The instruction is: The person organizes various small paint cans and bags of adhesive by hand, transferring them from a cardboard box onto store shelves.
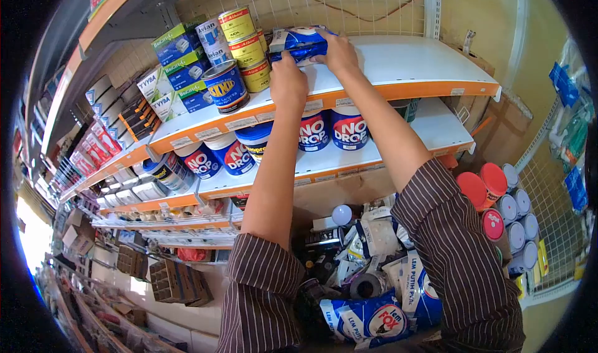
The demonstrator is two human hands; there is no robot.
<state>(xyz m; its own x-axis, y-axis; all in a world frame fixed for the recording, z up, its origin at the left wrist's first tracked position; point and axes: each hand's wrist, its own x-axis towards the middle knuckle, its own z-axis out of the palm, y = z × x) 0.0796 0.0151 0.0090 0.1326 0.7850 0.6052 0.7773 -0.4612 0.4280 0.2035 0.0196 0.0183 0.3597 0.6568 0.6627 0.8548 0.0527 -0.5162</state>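
On the white top shelf point(398, 60) lies a blue-and-white glue packet point(300, 41), its colours like those of the "Lem Fox" bags below. My right hand point(339, 54) grips its right end, fingers over the top edge. At its near left side my left hand point(288, 83) is closed against the packet; the fingertips are partly hidden. Stacked yellow cans point(244, 49) stand right beside the packet on the left. A dark blue "Sind" can point(225, 88) sits nearer the shelf's front edge.
Boxes of "Bright-G" point(180, 69) line the shelf further left. "No Drop" tubs point(350, 128) fill part of the shelf below. Under my arms are loose goods and "Lem Fox" glue bags point(367, 320). Red-lidded and white-lidded cans point(507, 209) are stacked at the right, by a wire rack.
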